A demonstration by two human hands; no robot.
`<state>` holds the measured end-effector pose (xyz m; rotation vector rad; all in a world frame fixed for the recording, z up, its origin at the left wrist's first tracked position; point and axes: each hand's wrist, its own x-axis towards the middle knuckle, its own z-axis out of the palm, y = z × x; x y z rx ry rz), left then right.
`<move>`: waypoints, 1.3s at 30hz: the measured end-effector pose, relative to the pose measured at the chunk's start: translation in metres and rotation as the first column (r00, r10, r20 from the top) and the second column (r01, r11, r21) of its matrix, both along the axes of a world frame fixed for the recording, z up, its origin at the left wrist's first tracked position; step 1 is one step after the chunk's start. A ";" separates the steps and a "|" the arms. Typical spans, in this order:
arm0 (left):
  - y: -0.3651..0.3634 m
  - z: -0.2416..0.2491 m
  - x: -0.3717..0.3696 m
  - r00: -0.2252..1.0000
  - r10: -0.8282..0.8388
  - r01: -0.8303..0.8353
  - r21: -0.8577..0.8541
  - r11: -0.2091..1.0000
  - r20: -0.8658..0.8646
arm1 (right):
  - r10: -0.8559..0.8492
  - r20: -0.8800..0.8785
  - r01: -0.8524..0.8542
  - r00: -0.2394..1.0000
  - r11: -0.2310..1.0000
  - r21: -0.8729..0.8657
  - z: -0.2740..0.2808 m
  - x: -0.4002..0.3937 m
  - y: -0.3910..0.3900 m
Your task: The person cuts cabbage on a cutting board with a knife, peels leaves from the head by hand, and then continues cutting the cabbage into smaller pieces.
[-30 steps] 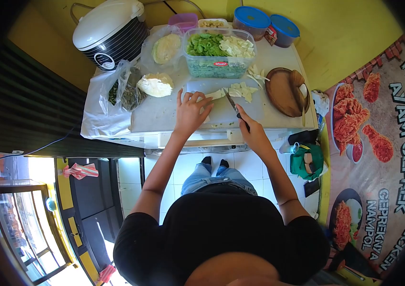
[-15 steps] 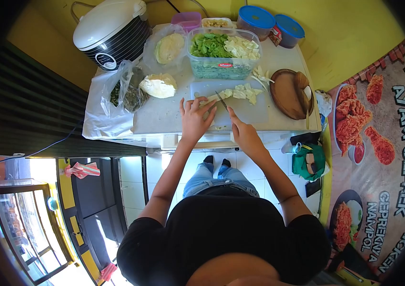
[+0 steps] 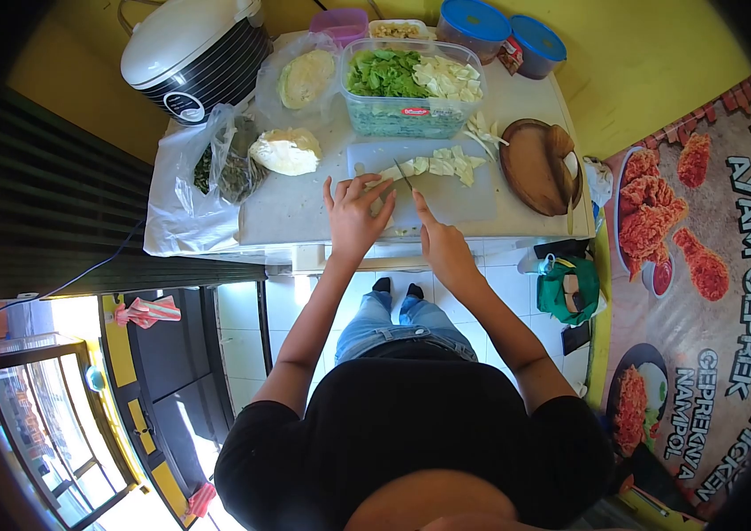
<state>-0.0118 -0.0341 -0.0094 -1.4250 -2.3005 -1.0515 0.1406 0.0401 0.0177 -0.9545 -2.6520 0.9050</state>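
Observation:
My right hand (image 3: 448, 255) grips a knife (image 3: 405, 180), its index finger stretched along the back of the tool. The blade stands over a strip of pale cabbage (image 3: 382, 188) on the whitish cutting board (image 3: 473, 205). My left hand (image 3: 358, 219) presses its fingertips on the strip's left part, thumb toward the blade. Cut cabbage pieces (image 3: 452, 163) lie in a row right of the knife. Behind the board stands a clear plastic box (image 3: 393, 124) with green leaves (image 3: 384, 74) and chopped cabbage (image 3: 446, 78).
Left of the board lie a cabbage chunk (image 3: 287, 152), a bagged cabbage half (image 3: 307, 80) and a plastic bag of dark greens (image 3: 238, 168). A rice cooker (image 3: 199, 57) stands back left. On the right is a wooden mortar (image 3: 526, 168) with a pestle; blue-lidded tubs (image 3: 475, 19) sit behind.
The whole view has shifted slightly. The knife has moved a little left along the cabbage strip, and my left hand keeps its hold on it.

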 end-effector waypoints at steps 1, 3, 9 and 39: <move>0.000 0.000 0.000 1.000 0.005 -0.005 0.001 1.000 0.001 | 0.012 0.007 -0.012 1.000 1.000 -0.015 0.001 0.007 -0.002; 0.000 0.000 0.000 1.000 0.007 -0.007 0.004 1.000 0.004 | 0.021 0.015 -0.021 1.000 0.999 -0.027 0.006 0.018 -0.006; -0.002 0.000 -0.002 0.999 -0.042 0.041 -0.023 0.999 -0.026 | 0.035 -0.214 -0.075 0.976 0.980 -0.184 0.009 0.034 0.008; 0.000 0.000 -0.004 0.997 -0.001 -0.008 0.108 0.994 0.081 | 0.083 -0.044 -0.091 0.996 0.970 -0.225 0.011 0.001 0.001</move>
